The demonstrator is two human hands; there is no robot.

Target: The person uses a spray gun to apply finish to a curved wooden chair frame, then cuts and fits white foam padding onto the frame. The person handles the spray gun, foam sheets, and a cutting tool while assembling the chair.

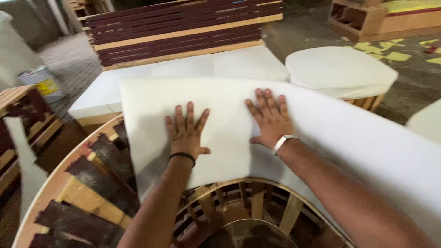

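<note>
A large white foam sheet (321,133) lies draped over the top of a curved wooden frame (78,197). My left hand (186,131) presses flat on the sheet with fingers spread, a black band on the wrist. To its right, my right hand (271,117) also lies flat on the sheet, fingers apart, with a silver bracelet on the wrist. Neither hand holds anything. The frame's bare left part shows wooden blocks and dark red-brown strips (103,181). Slats inside the frame show below my arms.
A straight frame with dark red strips and a white foam top (183,36) stands behind. A round white padded piece (340,71) sits at the right. A paint can (39,82) stands at the left. Yellow foam scraps (390,50) litter the floor at the far right.
</note>
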